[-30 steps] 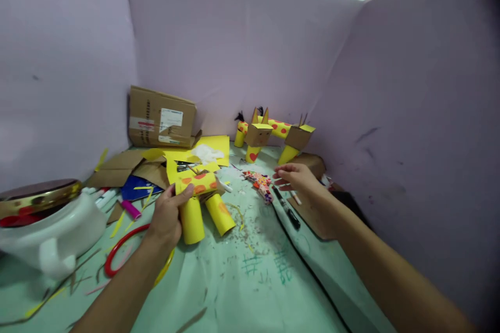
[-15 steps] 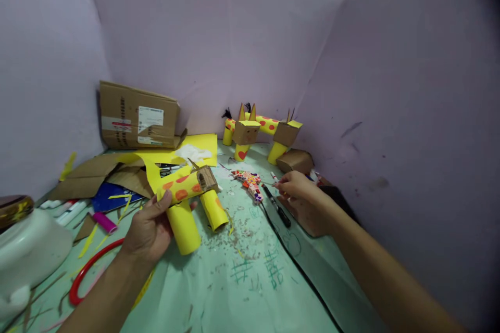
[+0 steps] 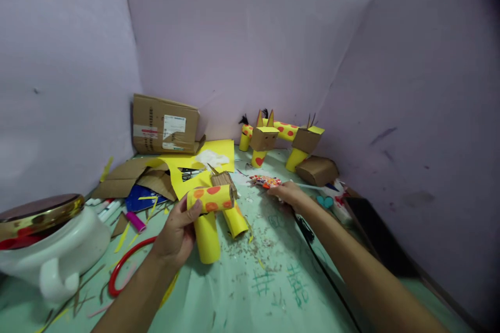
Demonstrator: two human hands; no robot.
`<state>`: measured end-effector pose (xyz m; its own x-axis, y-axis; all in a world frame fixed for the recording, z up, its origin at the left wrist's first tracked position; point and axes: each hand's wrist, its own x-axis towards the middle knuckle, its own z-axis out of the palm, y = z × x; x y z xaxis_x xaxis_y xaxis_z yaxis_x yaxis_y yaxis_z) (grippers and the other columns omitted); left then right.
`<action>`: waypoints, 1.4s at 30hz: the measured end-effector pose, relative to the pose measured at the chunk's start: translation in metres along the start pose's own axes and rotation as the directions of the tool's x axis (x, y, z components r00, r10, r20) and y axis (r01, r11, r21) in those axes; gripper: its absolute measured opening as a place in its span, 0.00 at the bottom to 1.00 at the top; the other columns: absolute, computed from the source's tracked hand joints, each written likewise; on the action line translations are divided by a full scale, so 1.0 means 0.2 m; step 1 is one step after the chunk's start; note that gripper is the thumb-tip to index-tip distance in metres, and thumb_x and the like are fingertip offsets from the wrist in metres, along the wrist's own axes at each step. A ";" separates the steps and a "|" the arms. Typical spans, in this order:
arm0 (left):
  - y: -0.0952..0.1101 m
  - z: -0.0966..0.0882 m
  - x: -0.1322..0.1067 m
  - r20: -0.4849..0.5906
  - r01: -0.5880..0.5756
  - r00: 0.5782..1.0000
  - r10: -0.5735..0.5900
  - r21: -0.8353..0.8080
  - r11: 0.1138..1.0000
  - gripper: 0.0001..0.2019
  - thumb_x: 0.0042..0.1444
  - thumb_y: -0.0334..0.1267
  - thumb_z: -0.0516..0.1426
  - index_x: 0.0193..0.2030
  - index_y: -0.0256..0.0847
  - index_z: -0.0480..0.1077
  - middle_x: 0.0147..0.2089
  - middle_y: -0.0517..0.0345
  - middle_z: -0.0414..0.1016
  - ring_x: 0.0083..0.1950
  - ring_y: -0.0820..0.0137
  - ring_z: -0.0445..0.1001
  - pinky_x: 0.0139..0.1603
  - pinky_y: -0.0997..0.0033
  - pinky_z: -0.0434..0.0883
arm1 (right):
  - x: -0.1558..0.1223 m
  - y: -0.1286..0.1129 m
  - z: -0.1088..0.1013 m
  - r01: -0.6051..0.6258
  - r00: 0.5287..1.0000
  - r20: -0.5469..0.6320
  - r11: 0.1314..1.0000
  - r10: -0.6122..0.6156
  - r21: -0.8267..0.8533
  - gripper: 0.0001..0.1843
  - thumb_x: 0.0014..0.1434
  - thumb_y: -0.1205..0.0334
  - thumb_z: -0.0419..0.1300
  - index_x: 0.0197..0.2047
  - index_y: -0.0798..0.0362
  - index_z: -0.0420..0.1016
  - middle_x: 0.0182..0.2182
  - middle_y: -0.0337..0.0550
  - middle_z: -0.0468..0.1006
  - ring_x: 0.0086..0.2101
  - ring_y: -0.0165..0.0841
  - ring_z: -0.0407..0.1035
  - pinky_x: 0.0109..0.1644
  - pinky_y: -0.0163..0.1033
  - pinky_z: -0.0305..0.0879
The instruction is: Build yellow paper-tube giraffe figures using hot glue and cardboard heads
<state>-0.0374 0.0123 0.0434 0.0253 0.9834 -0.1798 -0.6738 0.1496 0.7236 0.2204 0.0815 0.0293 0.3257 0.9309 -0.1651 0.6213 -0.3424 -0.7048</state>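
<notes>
From the head camera we look down on a pale green table cover (image 3: 242,304), with lilac walls rising on three sides. Our left hand (image 3: 177,234) is clamped on a yellow figure (image 3: 211,199), the thumb lying on the near end of its orange-spotted tube. The figure sits left of the middle, tilted, its two yellow legs (image 3: 207,242) pointing down; we cannot tell whether they touch the cover. A small cardboard block (image 3: 223,179) shows behind the tube, its join hidden.

Our right hand (image 3: 289,195) is closed around the rear of a flower-patterned tool (image 3: 265,181), whose front points left, well apart from the figure. The hand hides most of the grip. A black cord (image 3: 332,276) runs from under the wrist toward us, and a pale stick (image 3: 308,186) reaches out to the right.

Farther back we have two standing spotted figures with box heads (image 3: 264,139), and a brown cardboard piece (image 3: 317,170) just in front of the right one. Behind the left hand we see a cardboard carton (image 3: 164,125) and yellow paper (image 3: 226,150) bearing a white wad (image 3: 211,158). At our left are a white pot (image 3: 82,242), a red ring (image 3: 117,270) and a magenta cap (image 3: 136,221).
</notes>
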 end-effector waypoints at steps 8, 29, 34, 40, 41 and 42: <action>0.03 -0.05 0.03 -0.118 -0.003 0.993 -0.005 -0.065 0.998 0.13 0.41 0.33 0.61 0.38 0.38 0.72 0.29 0.58 0.77 0.25 0.68 0.74 0.28 0.68 0.73 | -0.28 -0.05 -0.10 0.130 0.988 0.000 0.819 -0.157 0.558 0.14 0.42 0.60 0.64 0.29 0.51 0.61 0.18 0.33 0.67 0.18 0.26 0.63 0.24 0.35 0.68; 0.00 0.00 -0.01 -0.132 0.146 0.981 -0.140 0.039 0.988 0.12 0.50 0.29 0.53 0.42 0.33 0.70 0.26 0.50 0.77 0.23 0.63 0.75 0.26 0.62 0.75 | -0.63 0.07 -0.02 0.409 0.778 0.147 0.669 -0.611 0.621 0.15 0.52 0.57 0.60 0.42 0.54 0.75 0.26 0.39 0.72 0.26 0.30 0.62 0.30 0.34 0.59; -0.01 0.01 -0.02 -0.132 0.158 0.980 -0.150 0.051 0.986 0.16 0.49 0.30 0.53 0.46 0.32 0.69 0.26 0.50 0.76 0.23 0.63 0.75 0.25 0.63 0.74 | -0.63 0.07 -0.01 0.484 0.744 0.140 0.672 -0.653 0.561 0.15 0.54 0.58 0.58 0.43 0.55 0.73 0.34 0.43 0.75 0.34 0.36 0.67 0.39 0.38 0.63; -0.02 0.02 -0.03 -0.118 0.148 0.983 -0.141 0.052 0.988 0.18 0.46 0.29 0.55 0.47 0.32 0.69 0.26 0.51 0.76 0.22 0.62 0.74 0.24 0.63 0.74 | -0.63 0.07 0.00 0.525 0.745 0.129 0.694 -0.655 0.493 0.12 0.53 0.58 0.56 0.37 0.55 0.73 0.33 0.45 0.76 0.34 0.38 0.68 0.38 0.38 0.63; -0.02 0.02 -0.03 -0.114 0.148 0.983 -0.141 0.050 0.988 0.18 0.46 0.29 0.55 0.47 0.32 0.69 0.26 0.51 0.76 0.22 0.63 0.74 0.24 0.63 0.74 | -0.63 0.06 -0.01 0.530 0.745 0.125 0.695 -0.656 0.486 0.11 0.53 0.58 0.56 0.37 0.55 0.73 0.32 0.45 0.76 0.33 0.37 0.67 0.37 0.38 0.63; -0.02 0.01 -0.03 -0.109 0.147 0.984 -0.142 0.046 0.988 0.18 0.46 0.30 0.55 0.47 0.32 0.69 0.27 0.51 0.76 0.22 0.63 0.74 0.24 0.63 0.74 | -0.63 0.06 -0.01 0.535 0.742 0.123 0.693 -0.659 0.483 0.11 0.53 0.58 0.56 0.37 0.55 0.73 0.32 0.44 0.75 0.33 0.36 0.67 0.36 0.37 0.63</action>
<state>-0.0324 0.0063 0.0433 0.0397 0.9350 -0.3523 -0.6283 0.2975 0.7188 0.1879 -0.0401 0.0421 -0.2549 0.9321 0.2572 0.2604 0.3223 -0.9101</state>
